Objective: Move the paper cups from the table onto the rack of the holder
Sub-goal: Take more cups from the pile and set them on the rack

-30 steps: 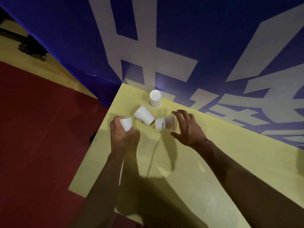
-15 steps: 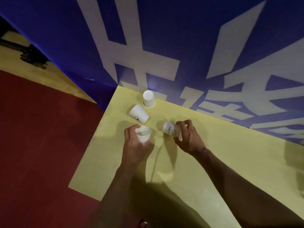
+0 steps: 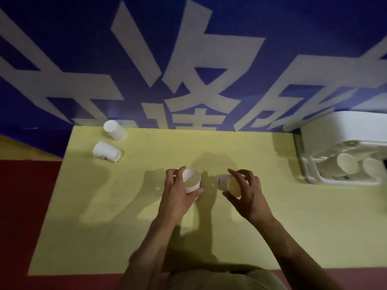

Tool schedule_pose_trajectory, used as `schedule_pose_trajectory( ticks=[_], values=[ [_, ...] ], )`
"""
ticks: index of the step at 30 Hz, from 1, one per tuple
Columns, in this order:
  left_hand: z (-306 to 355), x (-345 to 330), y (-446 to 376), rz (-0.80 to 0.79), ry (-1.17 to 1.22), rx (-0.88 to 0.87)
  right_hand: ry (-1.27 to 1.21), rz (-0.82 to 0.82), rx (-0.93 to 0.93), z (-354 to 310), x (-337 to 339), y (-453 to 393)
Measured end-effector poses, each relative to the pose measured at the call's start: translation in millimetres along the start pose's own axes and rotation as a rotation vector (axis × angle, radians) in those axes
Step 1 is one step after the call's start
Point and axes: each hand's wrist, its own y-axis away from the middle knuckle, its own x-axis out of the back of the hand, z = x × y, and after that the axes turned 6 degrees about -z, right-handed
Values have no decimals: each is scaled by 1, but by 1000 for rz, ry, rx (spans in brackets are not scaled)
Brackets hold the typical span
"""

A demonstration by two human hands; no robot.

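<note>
My left hand [image 3: 177, 195] grips a white paper cup [image 3: 191, 181] with its mouth facing me, above the middle of the yellow table [image 3: 146, 237]. My right hand [image 3: 246, 195] grips a second paper cup [image 3: 225, 183] with black print on its side, tilted with its mouth toward me. Two more paper cups remain at the table's far left corner: one [image 3: 114, 130] upside down by the wall, one [image 3: 106, 152] lying on its side. The white holder [image 3: 345, 130] stands at the far right, its rack [image 3: 312, 176] carrying two cups [image 3: 346, 165].
A blue banner wall [image 3: 188, 59] with large pale characters rises directly behind the table. Red floor [image 3: 25, 206] lies to the left and along the front edge. The holder sits against the table's right end.
Both hands have lifted their cups and carried them to the right, away from the two cups in the left corner. The camera has swung right, bringing the holder into view.
</note>
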Motion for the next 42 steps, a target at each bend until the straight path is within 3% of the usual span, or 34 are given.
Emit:
schedule_pose_trajectory(
  ticks=[7, 15, 23, 34, 42],
  values=[
    [106, -89, 9, -109, -75, -156, -21, 56, -30, 93, 72, 43],
    [256, -196, 9, -16, -93, -210, -89, 121, 109, 226, 171, 76],
    [395, -279, -11, 103, -125, -361, -116, 198, 40, 340, 278, 90],
    [436, -322, -47, 36, -254, -379, -211, 283, 5, 399, 312, 77],
    [434, -346, -62, -46, -363, -277, -199, 262, -15, 420, 318, 64]
  ],
)
